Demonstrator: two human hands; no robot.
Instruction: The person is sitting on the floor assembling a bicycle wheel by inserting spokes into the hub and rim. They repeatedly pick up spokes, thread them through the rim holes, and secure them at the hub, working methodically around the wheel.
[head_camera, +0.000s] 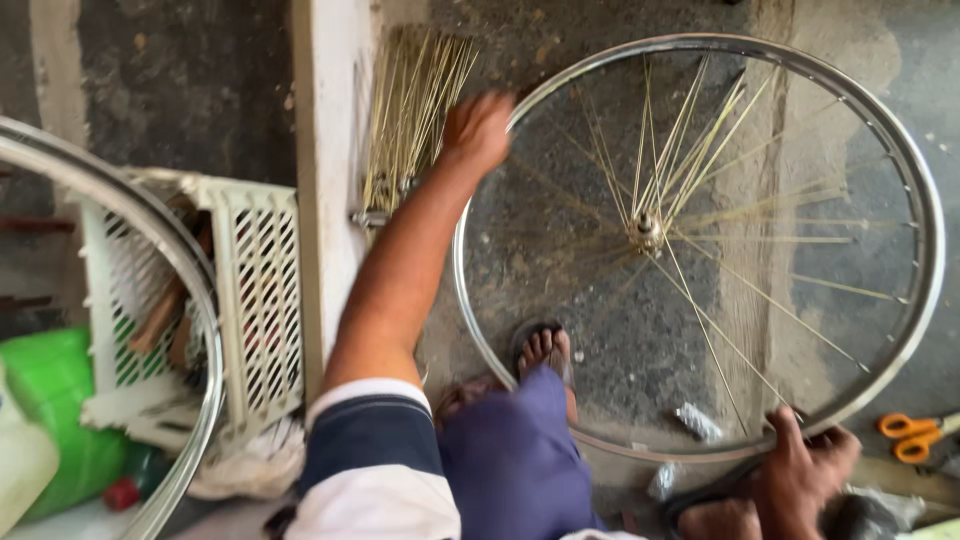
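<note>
At the upper left edge of a bicycle wheel rim (925, 240), the fingers of the left hand (476, 132) are blurred by movement; whether they are spread or curled cannot be told. That hand sits where the rim meets a bundle of loose straw-coloured spokes (410, 115) propped against a pale concrete post (325, 180). Its bare forearm runs down to a short sleeve striped white and navy. At the rim's lower right edge, the right hand (805, 470) has its fingers curled closed over the metal, gripping it. The wheel lies nearly flat over rough grey ground, with thin spokes fanning unevenly from a small central hub (646, 232). A sandalled foot (545, 350) and a purple-clad knee (510, 450) sit just inside the rim's lower arc. Orange-handled scissors (915, 435) lie at far right. At left are a white slotted crate (255, 290), a second shiny rim (195, 290) and a green plastic container (55, 420).
</note>
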